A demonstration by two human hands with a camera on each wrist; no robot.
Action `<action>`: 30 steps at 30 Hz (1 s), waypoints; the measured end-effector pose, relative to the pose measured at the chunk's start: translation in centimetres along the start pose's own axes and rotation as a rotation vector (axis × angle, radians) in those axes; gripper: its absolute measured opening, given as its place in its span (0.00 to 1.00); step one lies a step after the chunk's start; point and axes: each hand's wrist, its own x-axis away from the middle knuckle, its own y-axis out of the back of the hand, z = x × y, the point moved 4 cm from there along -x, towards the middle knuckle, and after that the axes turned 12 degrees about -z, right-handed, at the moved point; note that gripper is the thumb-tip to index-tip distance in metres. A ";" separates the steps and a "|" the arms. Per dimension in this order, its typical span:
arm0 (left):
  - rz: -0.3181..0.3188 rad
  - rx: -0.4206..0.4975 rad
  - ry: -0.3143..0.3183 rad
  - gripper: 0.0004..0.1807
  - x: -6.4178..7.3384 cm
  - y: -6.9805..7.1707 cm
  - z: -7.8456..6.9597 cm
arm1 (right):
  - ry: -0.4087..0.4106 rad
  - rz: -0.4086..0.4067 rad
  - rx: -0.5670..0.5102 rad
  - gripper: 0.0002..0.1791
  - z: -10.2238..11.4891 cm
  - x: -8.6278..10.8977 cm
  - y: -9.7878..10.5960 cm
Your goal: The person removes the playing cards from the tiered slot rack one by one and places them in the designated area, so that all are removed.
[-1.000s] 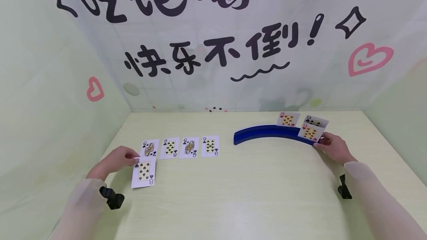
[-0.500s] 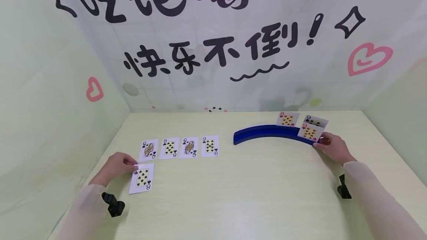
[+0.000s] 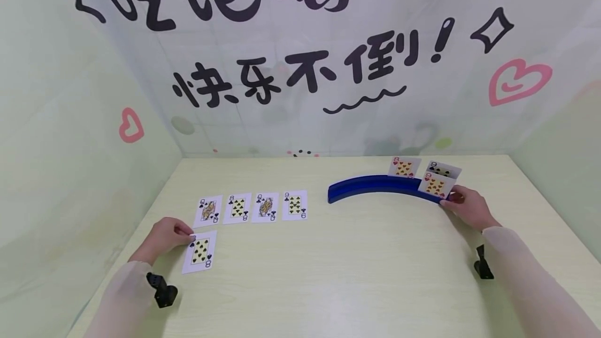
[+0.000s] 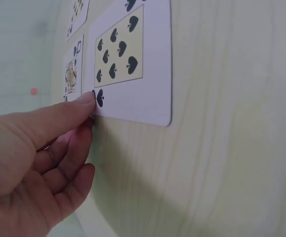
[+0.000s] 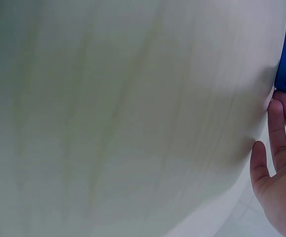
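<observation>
Where the left hand (image 3: 164, 234) pinches, a card (image 3: 201, 252) extends rightward.

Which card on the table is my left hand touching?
The eight of spades; your left hand has its thumb on one corner. It lies nearer you than the row of four cards, just in front of the queen of spades.

A pale table (image 3: 338, 280) with faint wood grain meets a whitish backdrop (image 3: 281, 132) at its back edge. Black lettering (image 3: 312, 80) crosses the backdrop in two rows, the upper cut off. Beneath the lower runs a wavy line (image 3: 364, 103). At right, a star outline (image 3: 492, 30) sits above a pink heart (image 3: 520, 82); a smaller heart (image 3: 131, 125) marks the left side. A green spot (image 3: 443, 143) shows low down.
</observation>
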 end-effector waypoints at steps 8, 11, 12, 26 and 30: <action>-0.018 0.009 0.010 0.09 0.1 -0.1 0.4 | 0.006 -0.001 0.003 0.31 0.1 0.0 0.0; -0.018 0.010 0.015 0.09 0.1 -0.2 0.4 | 0.006 -0.003 0.000 0.31 0.2 0.1 0.0; -0.019 0.010 0.015 0.09 0.1 -0.2 0.4 | 0.007 -0.004 0.000 0.31 0.2 0.0 0.0; -0.018 -0.054 -0.059 0.08 0.2 0.8 -2.3 | 0.013 -0.004 -0.006 0.31 0.2 -0.1 0.0; -0.029 -0.061 -0.113 0.08 0.0 0.8 -4.0 | 0.008 0.003 -0.003 0.32 0.1 0.0 0.0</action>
